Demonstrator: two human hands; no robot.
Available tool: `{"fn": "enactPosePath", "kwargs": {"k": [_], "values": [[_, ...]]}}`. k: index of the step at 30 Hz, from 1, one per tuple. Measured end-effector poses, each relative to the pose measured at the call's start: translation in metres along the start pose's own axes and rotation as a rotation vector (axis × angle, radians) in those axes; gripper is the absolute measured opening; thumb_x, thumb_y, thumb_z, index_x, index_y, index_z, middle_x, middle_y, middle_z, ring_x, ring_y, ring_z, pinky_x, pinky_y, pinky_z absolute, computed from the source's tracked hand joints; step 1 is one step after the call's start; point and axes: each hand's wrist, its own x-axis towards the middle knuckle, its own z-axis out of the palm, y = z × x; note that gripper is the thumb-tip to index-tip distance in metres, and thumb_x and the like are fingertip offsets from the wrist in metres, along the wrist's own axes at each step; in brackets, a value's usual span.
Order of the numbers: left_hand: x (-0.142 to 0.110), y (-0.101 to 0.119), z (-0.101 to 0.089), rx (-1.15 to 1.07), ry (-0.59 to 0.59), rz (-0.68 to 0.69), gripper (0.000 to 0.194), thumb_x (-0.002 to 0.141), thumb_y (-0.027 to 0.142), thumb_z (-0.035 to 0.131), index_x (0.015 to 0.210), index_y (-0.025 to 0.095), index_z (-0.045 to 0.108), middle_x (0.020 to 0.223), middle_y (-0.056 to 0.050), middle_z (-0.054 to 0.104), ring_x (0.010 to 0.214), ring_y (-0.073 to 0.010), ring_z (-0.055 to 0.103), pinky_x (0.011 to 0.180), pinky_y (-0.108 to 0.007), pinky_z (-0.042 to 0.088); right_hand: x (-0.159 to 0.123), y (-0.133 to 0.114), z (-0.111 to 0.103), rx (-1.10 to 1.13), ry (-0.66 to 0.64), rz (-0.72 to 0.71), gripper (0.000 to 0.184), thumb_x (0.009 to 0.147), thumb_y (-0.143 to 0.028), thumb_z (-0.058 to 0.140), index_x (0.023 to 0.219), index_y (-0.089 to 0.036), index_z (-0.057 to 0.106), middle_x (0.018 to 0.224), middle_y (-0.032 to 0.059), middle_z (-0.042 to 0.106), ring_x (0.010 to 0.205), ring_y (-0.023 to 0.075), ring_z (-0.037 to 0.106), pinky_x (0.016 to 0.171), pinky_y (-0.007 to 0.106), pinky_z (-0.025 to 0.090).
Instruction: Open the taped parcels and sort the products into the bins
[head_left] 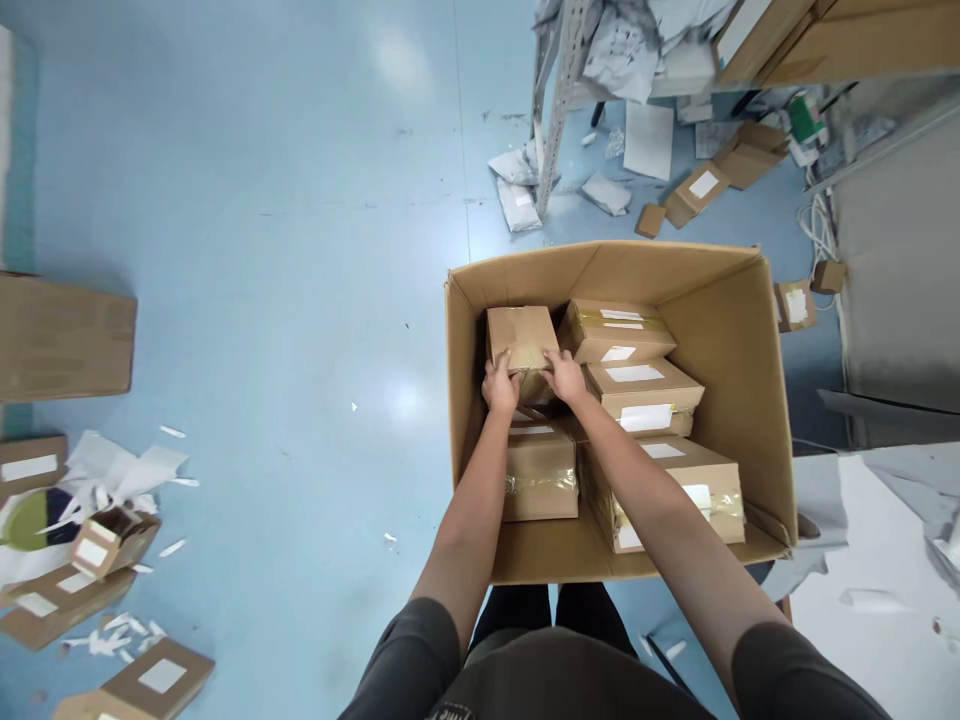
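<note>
A large open cardboard box [716, 330] holds four taped cardboard parcels [643, 395] packed side by side. Inside the box at its far left, a fifth parcel [523, 335] is grasped between the left hand [501, 385] and right hand [564, 377], both gripping its near edge.

**Box held in both hands**

The small cardboard box [521, 335] sat inside the carton [720, 330], its brown top crossed by clear tape beyond the fingertips. The left hand [501, 385] wrapped its near left corner, and the right hand [564, 376] pressed against its near right edge. The box's near end lay between the two hands, with its far end ahead of the fingers.
</note>
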Motion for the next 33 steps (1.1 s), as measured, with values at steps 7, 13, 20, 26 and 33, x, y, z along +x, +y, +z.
{"fn": "enactPosePath", "kwargs": {"k": [7,13,20,26,33], "values": [[-0.051,0.028,-0.072,-0.005,0.111,0.076,0.063,0.100,0.036,0.073,0.160,0.037,0.056,0.167,-0.012,0.050,0.133,-0.0306,0.069,0.107,-0.040,0.059,-0.052,-0.026,-0.068,0.000,0.103,-0.047,0.050,0.108,-0.035,0.060,0.157,-0.025,0.056,0.133,0.0147,0.057,0.109,0.0266,0.068,0.101,0.035,0.053],[-0.116,0.051,-0.135,0.037,0.175,0.154,0.064,0.102,0.041,0.071,0.163,0.039,0.051,0.170,-0.009,0.047,0.145,-0.0309,0.060,0.113,-0.040,0.057,-0.121,-0.041,-0.124,-0.003,0.214,-0.068,0.051,0.108,-0.040,0.056,0.157,-0.025,0.057,0.132,0.0158,0.057,0.108,0.0291,0.066,0.096,0.038,0.055],[-0.216,0.046,-0.184,0.044,0.210,0.261,0.063,0.103,0.044,0.070,0.163,0.040,0.052,0.167,-0.005,0.053,0.152,-0.0306,0.053,0.113,-0.041,0.058,-0.233,-0.055,-0.163,-0.015,0.286,-0.118,0.049,0.109,-0.042,0.056,0.155,-0.026,0.061,0.127,0.0146,0.058,0.103,0.0289,0.066,0.088,0.035,0.056],[-0.298,0.015,-0.186,0.055,0.233,0.272,0.060,0.102,0.043,0.069,0.160,0.037,0.056,0.164,-0.006,0.057,0.154,-0.0301,0.051,0.109,-0.041,0.060,-0.318,-0.062,-0.155,-0.048,0.232,-0.153,0.046,0.109,-0.042,0.056,0.153,-0.028,0.064,0.123,0.0137,0.060,0.098,0.0272,0.068,0.082,0.033,0.056],[-0.365,-0.046,-0.139,0.053,0.143,0.202,0.061,0.097,0.041,0.075,0.156,0.037,0.059,0.156,-0.007,0.062,0.137,-0.0279,0.067,0.099,-0.036,0.066,-0.380,-0.053,-0.100,-0.076,0.064,-0.210,0.044,0.107,-0.032,0.060,0.150,-0.031,0.066,0.123,0.0121,0.064,0.098,0.0245,0.071,0.084,0.031,0.057]]}}
